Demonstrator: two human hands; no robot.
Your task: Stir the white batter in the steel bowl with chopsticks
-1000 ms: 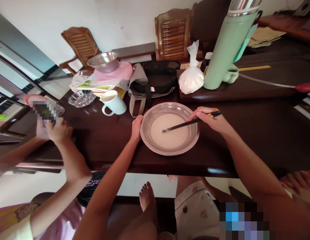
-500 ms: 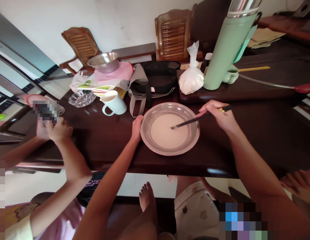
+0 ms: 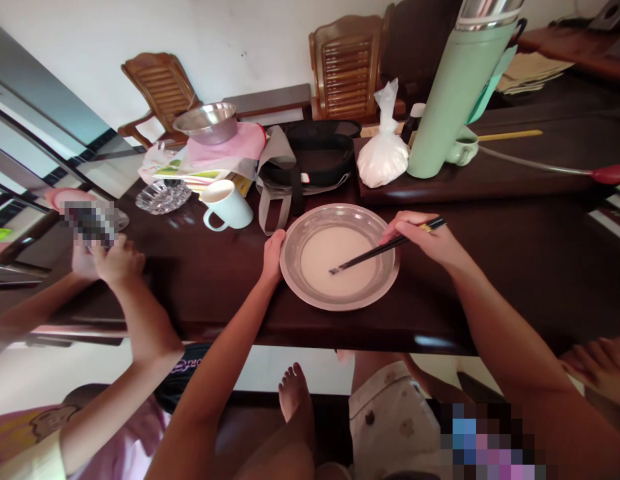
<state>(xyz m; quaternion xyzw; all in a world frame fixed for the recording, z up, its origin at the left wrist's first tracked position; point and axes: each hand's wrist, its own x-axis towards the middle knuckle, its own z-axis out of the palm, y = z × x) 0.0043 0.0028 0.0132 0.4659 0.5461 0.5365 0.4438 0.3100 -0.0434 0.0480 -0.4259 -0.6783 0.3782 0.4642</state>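
Observation:
A round metal bowl [image 3: 293, 277] stands near the table's front edge, with a pale milky liquid [image 3: 335, 247] in it. My left hand [image 3: 274, 255] grips the bowl's left rim, thumb on top and the other fingers hidden behind it. Between the fingers of my right hand [image 3: 420, 233] is a pair of black chopsticks [image 3: 373, 253], slanting down to the left over the bowl's right rim. Their tips are in the liquid, left of its middle.
Behind the bowl are a white mug [image 3: 229, 205], a glass dish [image 3: 163, 196], a grey-black bag [image 3: 320, 160], a knotted plastic bag of white powder [image 3: 383, 157] and a tall green thermos [image 3: 460, 100]. At left, another person's hands [image 3: 117, 261] hold a blurred-out device.
My right hand has moved left and slightly down with the chopsticks. Their tips have shifted left and nearer to me in the liquid. My left hand and the bowl stay nearly still.

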